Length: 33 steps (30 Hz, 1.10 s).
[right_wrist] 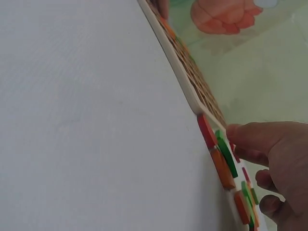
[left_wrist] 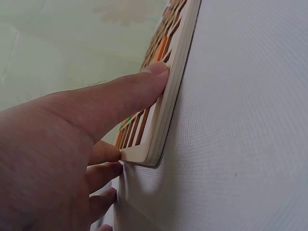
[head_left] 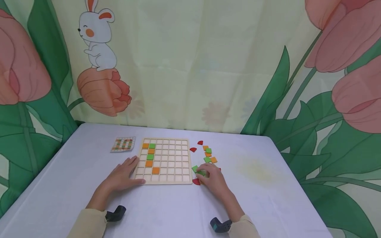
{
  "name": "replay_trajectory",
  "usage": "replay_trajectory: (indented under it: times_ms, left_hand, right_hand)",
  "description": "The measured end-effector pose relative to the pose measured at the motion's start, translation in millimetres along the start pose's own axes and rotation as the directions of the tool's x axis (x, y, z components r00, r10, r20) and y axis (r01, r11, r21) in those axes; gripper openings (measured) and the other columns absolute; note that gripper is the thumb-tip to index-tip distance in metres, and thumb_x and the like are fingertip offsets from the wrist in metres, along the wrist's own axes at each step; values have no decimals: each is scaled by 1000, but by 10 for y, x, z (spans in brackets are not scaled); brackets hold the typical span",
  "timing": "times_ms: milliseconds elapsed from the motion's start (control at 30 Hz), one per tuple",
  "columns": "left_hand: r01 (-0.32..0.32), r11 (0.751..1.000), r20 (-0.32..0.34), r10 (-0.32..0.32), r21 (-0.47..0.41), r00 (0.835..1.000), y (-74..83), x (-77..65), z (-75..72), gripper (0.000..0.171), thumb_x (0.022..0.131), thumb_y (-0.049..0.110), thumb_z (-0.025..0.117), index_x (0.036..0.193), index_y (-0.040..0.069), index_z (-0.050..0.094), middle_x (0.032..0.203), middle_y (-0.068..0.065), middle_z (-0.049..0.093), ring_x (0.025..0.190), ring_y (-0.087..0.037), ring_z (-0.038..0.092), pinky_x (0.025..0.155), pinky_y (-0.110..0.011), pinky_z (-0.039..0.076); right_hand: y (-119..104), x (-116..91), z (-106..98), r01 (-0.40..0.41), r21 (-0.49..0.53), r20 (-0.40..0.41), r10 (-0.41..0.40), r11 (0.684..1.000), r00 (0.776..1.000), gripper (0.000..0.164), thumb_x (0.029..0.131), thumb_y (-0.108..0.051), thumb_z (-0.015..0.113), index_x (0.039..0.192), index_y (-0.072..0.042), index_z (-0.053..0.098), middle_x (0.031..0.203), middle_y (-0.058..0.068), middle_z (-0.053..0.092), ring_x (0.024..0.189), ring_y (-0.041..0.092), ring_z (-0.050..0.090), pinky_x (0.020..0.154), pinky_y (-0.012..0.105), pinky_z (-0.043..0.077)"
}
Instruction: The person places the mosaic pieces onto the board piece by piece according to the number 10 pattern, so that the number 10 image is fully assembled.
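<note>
My left hand (head_left: 120, 175) steadies the light wooden grid board (head_left: 175, 182) at its near left corner, fingers extended along the left side. Its thumb (left_wrist: 144, 86) rests on the front rim in the left wrist view. Orange and green square tiles sit in several of the board's left cells, among them a lone orange tile (head_left: 155, 170). Right of the board, my right hand (head_left: 212, 180) bends its thumb and fingers around a green tile (head_left: 202, 173) in the loose pile; I cannot tell whether they pinch it. A red quarter-round piece (head_left: 196, 181) lies by the board's near right corner.
A small pattern card (head_left: 123, 144) lies left of the board. More loose pieces trail away behind my right hand, including an orange tile (head_left: 214, 160) and a red piece (head_left: 200, 142). A white cloth covers the table (head_left: 166, 211); a printed curtain (head_left: 190, 66) hangs behind.
</note>
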<state>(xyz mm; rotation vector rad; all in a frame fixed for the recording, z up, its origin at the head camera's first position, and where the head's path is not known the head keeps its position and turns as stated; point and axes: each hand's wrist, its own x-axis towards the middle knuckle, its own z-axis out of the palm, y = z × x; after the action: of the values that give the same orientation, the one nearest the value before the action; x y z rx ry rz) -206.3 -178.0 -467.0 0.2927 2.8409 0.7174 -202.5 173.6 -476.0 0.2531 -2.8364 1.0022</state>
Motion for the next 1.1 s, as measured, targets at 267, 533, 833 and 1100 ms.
replay_trajectory:
  times_ms: [267, 533, 833, 1100]
  left_hand:
    - [18, 1000, -8, -18, 5, 1000, -28, -5, -27, 108, 76, 60, 71, 151, -1, 24, 158, -25, 21, 145, -48, 16, 116, -66, 16]
    - [18, 1000, -13, -18, 5, 1000, -15, 6, -22, 108, 75, 60, 72, 152, 0, 25, 158, -25, 21, 146, -47, 16, 116, -66, 16]
    - [19, 1000, -7, -19, -1, 1000, -8, -6, 19, 108, 75, 59, 72, 152, 1, 25, 158, -24, 21, 146, -47, 16, 116, -65, 16]
    - [12, 1000, -7, -12, -6, 1000, 19, 3, 5, 106, 75, 58, 72, 151, 0, 26, 158, -24, 21, 146, -47, 16, 117, -65, 15]
  right_hand:
    - [108, 3, -18, -17, -45, 0, 17, 999, 1000, 18, 81, -24, 79, 98, -22, 75, 103, -7, 70, 104, 15, 59, 88, 35, 55]
    - [90, 27, -10, -54, -29, -17, 54, 998, 998, 13, 81, -21, 78, 93, -20, 73, 101, -4, 70, 104, 17, 59, 91, 38, 54]
    - [-2, 52, 26, -21, 26, -17, 21, 999, 1000, 10, 82, -19, 76, 90, -22, 72, 100, -5, 68, 97, 14, 56, 76, 26, 50]
    - [-167, 128, 141, 42, 98, 50, -47, 994, 998, 9, 84, -18, 74, 91, -21, 71, 100, -6, 66, 91, 13, 54, 71, 20, 48]
